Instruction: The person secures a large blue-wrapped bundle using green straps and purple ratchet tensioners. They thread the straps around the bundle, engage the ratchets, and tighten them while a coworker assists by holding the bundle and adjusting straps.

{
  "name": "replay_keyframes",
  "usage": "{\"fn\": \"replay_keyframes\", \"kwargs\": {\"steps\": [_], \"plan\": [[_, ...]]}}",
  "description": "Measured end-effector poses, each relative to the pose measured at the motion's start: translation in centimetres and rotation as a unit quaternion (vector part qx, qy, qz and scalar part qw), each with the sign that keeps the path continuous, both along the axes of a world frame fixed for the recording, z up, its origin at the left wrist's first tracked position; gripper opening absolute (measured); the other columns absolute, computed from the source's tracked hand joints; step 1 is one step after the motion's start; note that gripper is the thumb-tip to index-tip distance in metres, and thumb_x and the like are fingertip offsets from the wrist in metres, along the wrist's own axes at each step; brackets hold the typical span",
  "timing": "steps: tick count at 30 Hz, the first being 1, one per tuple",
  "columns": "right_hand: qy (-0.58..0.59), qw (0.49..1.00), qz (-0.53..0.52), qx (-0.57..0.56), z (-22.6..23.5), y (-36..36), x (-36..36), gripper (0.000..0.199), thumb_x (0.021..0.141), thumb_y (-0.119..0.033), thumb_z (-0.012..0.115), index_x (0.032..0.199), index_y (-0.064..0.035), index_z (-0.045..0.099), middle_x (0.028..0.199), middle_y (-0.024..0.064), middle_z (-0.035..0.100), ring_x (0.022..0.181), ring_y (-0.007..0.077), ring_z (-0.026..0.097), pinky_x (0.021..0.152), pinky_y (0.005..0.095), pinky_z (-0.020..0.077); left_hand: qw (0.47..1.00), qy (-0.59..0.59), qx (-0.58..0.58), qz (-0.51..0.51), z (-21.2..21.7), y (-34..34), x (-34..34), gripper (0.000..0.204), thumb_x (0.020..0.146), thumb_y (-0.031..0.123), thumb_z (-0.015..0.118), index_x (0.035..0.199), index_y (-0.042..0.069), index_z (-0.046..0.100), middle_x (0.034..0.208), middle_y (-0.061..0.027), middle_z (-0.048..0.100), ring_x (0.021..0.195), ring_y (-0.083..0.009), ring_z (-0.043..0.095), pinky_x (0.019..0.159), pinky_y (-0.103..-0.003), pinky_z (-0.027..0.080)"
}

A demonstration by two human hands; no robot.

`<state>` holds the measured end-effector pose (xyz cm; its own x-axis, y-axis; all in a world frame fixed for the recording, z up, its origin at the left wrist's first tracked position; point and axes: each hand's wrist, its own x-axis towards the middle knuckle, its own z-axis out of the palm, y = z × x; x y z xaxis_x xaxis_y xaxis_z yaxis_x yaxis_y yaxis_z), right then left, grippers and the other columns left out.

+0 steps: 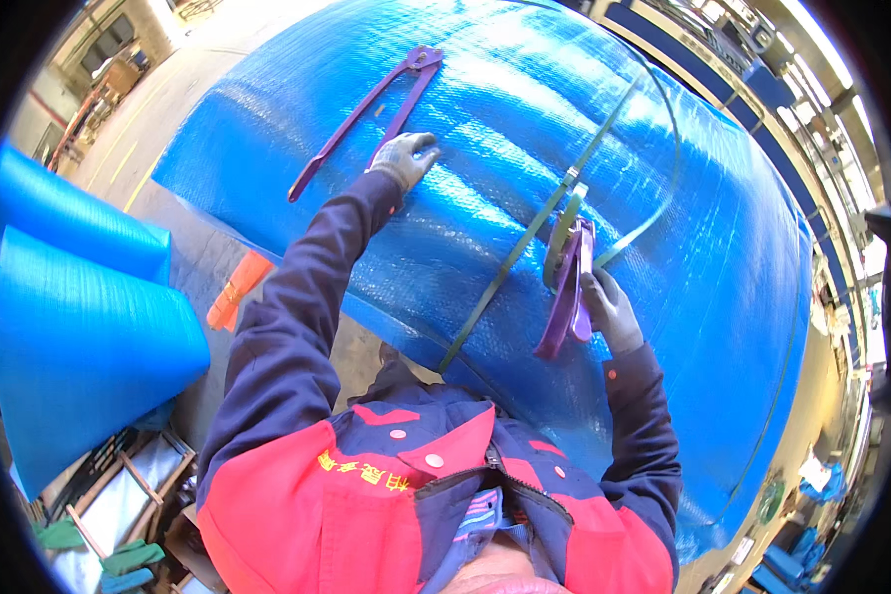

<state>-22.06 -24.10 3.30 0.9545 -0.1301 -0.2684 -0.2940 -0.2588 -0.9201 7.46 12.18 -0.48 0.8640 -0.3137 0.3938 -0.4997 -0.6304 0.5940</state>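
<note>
A large bundle wrapped in shiny blue woven sheeting (495, 109) lies before me, with a flat green strap (543, 218) drawn across it. A small metal piece sits on the strap near the middle. My right hand (612, 309), in a grey glove, closes on the purple handles of a strapping tool (569, 287) beside the strap. A loose strap end loops out to the right of that tool. My left hand (406, 160), also gloved, has its fingers apart beside a long-handled purple strapping tool (354, 125) lying on the sheeting. The hand partly covers one handle.
Blue rolls (89, 337) stand at the left. An orange folded item (238, 289) lies on the floor between them and the bundle. A wooden-framed crate (134, 485) is at the lower left. A long blue machine frame (663, 40) runs along the far right.
</note>
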Motion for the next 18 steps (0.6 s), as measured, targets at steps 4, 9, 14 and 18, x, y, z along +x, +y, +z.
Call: {"fn": "replay_keyframes", "kwargs": {"steps": [4, 9, 14, 18], "plan": [[0.057, 0.995, 0.022, 0.083, 0.2, 0.4, 0.8, 0.084, 0.09, -0.065, 0.073, 0.14, -0.0008, 0.054, 0.094, 0.0033, 0.06, 0.072, 0.0106, 0.057, 0.059, 0.0284, 0.0492, 0.96, 0.164, -0.194, -0.12, 0.8, -5.9, -9.8, 0.032, 0.104, 0.024, 0.067, 0.128, 0.003, 0.071, 0.102, -0.0091, 0.076, 0.081, -0.0134, 0.07, 0.069, -0.03, 0.059], [0.087, 0.992, 0.054, 0.071, 1.0, 0.3, 1.0, 0.074, 0.089, -0.051, 0.078, 0.138, -0.0001, 0.055, 0.102, 0.0086, 0.065, 0.083, 0.0171, 0.066, 0.067, 0.0334, 0.0572, 0.811, 0.51, -0.225, -0.177, -1.6, -12.2, -21.1, 0.038, 0.106, 0.034, 0.063, 0.129, 0.003, 0.06, 0.092, -0.0097, 0.07, 0.075, -0.0176, 0.071, 0.063, -0.032, 0.059], [0.025, 0.966, 0.038, 0.253, 0.8, 1.3, -0.9, 0.056, 0.093, -0.022, 0.07, 0.14, 0.0046, 0.054, 0.118, 0.0154, 0.069, 0.099, 0.0258, 0.072, 0.089, 0.0414, 0.0614, 0.911, 0.357, -0.145, -0.146, -2.2, -15.1, -25.2, 0.058, 0.101, 0.036, 0.07, 0.143, 0.001, 0.049, 0.119, -0.0155, 0.07, 0.102, -0.0187, 0.072, 0.082, -0.036, 0.059], [-0.066, 0.954, 0.011, 0.293, 1.1, 4.3, -4.7, 0.058, 0.089, -0.011, 0.061, 0.142, 0.0086, 0.052, 0.118, 0.0154, 0.068, 0.099, 0.0235, 0.072, 0.091, 0.0374, 0.0599, 0.748, 0.488, -0.362, -0.267, -1.8, -13.8, -27.2, 0.065, 0.097, 0.024, 0.078, 0.149, 0.005, 0.044, 0.126, -0.0121, 0.068, 0.111, -0.0185, 0.068, 0.091, -0.034, 0.057]]}}
